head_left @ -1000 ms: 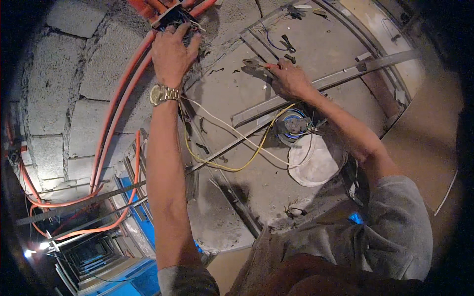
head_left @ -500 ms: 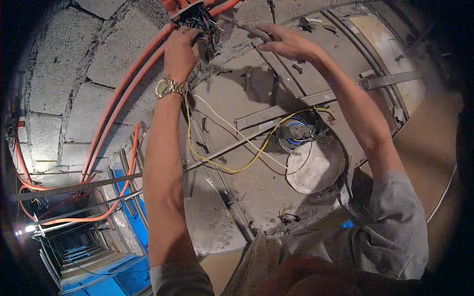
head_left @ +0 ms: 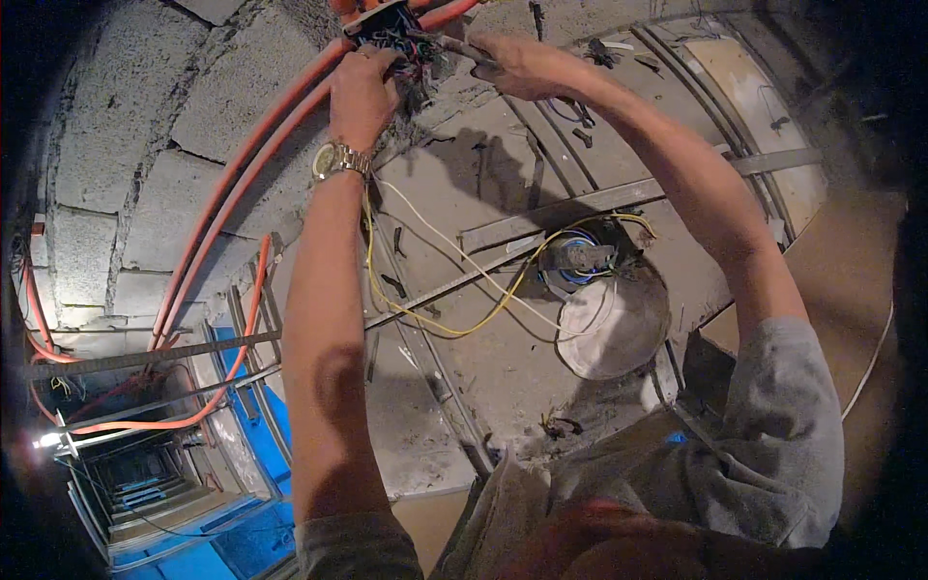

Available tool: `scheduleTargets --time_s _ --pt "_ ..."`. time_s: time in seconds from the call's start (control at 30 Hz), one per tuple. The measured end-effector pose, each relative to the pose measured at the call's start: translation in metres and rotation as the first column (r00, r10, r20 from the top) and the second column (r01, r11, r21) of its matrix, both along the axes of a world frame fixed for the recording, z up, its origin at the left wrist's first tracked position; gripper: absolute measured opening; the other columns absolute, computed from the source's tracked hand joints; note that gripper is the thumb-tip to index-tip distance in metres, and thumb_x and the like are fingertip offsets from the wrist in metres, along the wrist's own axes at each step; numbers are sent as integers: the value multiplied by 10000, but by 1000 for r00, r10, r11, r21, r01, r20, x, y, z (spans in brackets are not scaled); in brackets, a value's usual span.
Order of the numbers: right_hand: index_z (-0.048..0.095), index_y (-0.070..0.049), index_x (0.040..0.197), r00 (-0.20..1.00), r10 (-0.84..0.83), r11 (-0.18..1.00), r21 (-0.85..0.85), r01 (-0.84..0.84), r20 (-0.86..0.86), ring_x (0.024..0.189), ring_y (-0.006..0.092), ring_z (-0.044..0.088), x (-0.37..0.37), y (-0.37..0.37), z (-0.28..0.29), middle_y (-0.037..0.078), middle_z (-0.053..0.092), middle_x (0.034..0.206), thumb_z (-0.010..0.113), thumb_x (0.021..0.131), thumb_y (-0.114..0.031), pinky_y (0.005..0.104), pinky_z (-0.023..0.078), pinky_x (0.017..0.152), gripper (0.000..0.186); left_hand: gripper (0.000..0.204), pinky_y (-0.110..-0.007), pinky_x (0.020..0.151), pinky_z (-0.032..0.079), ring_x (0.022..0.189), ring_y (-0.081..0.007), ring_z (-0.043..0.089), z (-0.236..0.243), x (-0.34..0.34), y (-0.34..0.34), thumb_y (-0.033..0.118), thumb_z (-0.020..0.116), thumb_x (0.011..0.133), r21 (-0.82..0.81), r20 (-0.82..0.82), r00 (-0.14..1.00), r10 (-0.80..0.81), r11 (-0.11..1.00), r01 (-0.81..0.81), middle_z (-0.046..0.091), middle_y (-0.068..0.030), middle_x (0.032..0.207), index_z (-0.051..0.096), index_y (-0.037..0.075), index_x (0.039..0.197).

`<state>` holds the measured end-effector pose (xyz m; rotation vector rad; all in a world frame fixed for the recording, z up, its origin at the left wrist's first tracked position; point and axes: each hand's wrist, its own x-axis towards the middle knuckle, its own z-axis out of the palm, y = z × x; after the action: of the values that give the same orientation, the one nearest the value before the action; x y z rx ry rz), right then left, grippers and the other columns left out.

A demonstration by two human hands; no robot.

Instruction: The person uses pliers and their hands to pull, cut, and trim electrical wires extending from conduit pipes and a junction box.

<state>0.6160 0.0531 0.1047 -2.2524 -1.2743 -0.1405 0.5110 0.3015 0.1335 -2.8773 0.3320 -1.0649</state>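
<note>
Up at the wall, an open junction box (head_left: 389,21) is crammed with thin coloured wires (head_left: 411,50). My left hand (head_left: 363,95), a metal watch (head_left: 340,160) at its wrist, is closed with fingertips pinching among the wires at the box's lower edge. Exactly which wires it pinches is hidden. To the right, my right hand (head_left: 527,70) grips a slim grey hand tool (head_left: 468,48), which looks like pliers. Its tip points left into the wire bundle. Whether its jaws hold a wire is too small to tell.
Orange conduits (head_left: 227,184) run down the block wall (head_left: 155,193) from the box. Metal rails (head_left: 599,203) cross the dusty surface below. A yellow cable (head_left: 464,332), a white cable (head_left: 483,275), a blue-ringed cable bundle (head_left: 577,259) and a round pale lid-like disc (head_left: 614,333) are there. A lamp (head_left: 46,441) glows lower left.
My right hand has moved left and up toward the box, its fingers closing round the tool. The left hand has shifted slightly right and stays at the wires.
</note>
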Motion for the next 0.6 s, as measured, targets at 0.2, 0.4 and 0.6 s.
scheduleTargets --time_s 0.2,0.4,0.6 --pt "557 -38 1272 709 230 973 163 -162 -666 764 187 647 -12 -59 27 76 650 956 626 1019 -357 343 553 680 413 375 -474 943 515 1034 -380 635 4 2 4 5 649 734 -41 -106 994 9 999 -14 691 -161 1049 721 57 1099" --pt "576 -82 1179 29 562 821 562 102 -827 646 96 575 -41 -60 5 29 613 876 602 1051 -336 219 492 554 285 375 -471 942 515 1021 -370 636 -5 0 6 13 638 742 -65 -51 998 -26 998 23 691 -157 1043 723 79 1102" --pt "553 -63 1216 707 140 990 118 -80 -693 671 96 586 -48 -61 19 55 629 972 598 1039 -314 318 499 568 310 327 -464 941 510 1023 -367 636 -4 -1 12 43 662 760 -73 -67 998 18 997 -23 696 -149 1054 739 92 1074"
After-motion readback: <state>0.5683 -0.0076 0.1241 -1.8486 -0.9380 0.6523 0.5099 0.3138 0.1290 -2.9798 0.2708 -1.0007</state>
